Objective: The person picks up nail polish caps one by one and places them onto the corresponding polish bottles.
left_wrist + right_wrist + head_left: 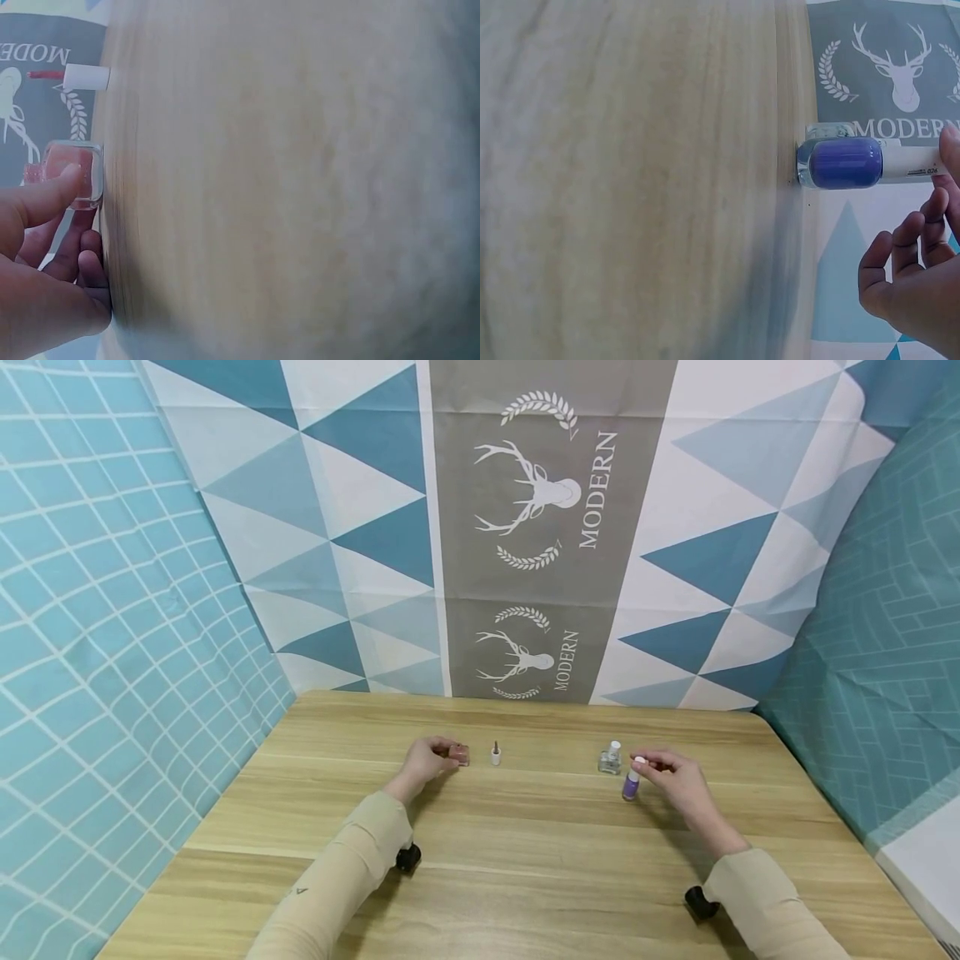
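Observation:
On the left, my left hand (426, 760) pinches an uncapped bottle of pinkish nail polish (88, 172) between thumb and fingers. Just right of it, the white nail polish cap (496, 757) stands on the table with its brush pointing up. My right hand (677, 783) holds a purple nail polish bottle (846, 163) by its white cap, with thumb and fingertips. In the head view the purple bottle looks slightly tilted; whether its base touches the table I cannot tell. A clear nail polish bottle (610, 760) with a white cap stands close behind it.
The wooden table (525, 877) runs back to a patterned cloth (375, 527) with deer prints. Blue tiled cloth (97, 610) hangs on the left, and teal cloth (892, 660) on the right. Black wrist devices (701, 903) sit beneath both sleeves.

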### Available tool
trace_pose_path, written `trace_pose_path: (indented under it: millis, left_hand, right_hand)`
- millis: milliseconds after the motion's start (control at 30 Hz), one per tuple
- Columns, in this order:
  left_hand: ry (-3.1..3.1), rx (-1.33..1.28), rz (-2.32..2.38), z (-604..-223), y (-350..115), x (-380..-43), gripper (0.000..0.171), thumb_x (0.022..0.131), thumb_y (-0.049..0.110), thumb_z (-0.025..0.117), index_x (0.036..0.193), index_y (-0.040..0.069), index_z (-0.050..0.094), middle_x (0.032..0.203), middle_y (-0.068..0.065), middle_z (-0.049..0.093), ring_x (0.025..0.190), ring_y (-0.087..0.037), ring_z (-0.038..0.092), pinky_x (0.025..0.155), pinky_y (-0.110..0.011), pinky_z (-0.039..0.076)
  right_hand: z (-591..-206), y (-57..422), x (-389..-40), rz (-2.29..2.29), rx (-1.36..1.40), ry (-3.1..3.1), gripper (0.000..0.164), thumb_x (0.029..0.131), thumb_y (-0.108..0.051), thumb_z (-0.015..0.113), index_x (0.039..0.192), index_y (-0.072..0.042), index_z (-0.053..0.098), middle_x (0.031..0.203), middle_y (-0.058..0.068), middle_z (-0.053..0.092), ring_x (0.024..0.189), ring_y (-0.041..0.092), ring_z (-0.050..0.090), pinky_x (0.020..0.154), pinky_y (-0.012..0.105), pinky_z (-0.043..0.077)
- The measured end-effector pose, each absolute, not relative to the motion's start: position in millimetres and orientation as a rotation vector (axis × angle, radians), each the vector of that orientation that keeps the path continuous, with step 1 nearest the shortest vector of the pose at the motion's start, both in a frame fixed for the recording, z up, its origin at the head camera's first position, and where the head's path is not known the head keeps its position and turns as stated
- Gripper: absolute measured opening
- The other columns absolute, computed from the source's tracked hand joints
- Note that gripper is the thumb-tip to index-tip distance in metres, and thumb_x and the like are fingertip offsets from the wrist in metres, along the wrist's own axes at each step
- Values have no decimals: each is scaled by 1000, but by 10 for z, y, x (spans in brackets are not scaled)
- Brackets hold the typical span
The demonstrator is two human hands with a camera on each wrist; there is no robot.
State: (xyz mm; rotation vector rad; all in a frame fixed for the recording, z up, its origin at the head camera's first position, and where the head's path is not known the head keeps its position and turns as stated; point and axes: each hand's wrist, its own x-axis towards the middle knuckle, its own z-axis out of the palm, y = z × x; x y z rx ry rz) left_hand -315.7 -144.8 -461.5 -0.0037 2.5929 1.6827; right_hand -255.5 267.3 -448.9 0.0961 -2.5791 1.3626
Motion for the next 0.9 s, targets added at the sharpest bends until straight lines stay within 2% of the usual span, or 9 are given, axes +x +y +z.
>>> trace_pose_path:
  millis: [200,433,900]
  left_hand:
    - [2604,26,1688,-4630,-1453,-3150,31,79,-6,70,109,-5,65,112,-19,65,103,-28,60,82,-30,51]
    - [2612,32,1691,-4654,-1452,-3162,30,79,-5,70,108,-5,65,113,-19,65,103,-28,60,79,-27,52]
    - [2654,-4,1678,-4634,-1436,-3128,23,78,-5,71,101,-3,68,111,-18,66,100,-27,61,79,-28,50]
  right_hand:
    - [-4444,2676,-2547,1318,110,-2645,33,89,-29,65,113,-5,67,100,7,61,85,9,51,70,19,43]
    - [-4329,2680,-2536,1307,85,-2704,45,89,-41,63,117,-6,64,103,9,59,89,16,49,70,22,44]
    - [-3898,2468,-2563,1339,216,-2699,52,87,-46,64,122,-8,61,109,11,60,99,22,52,75,25,46]
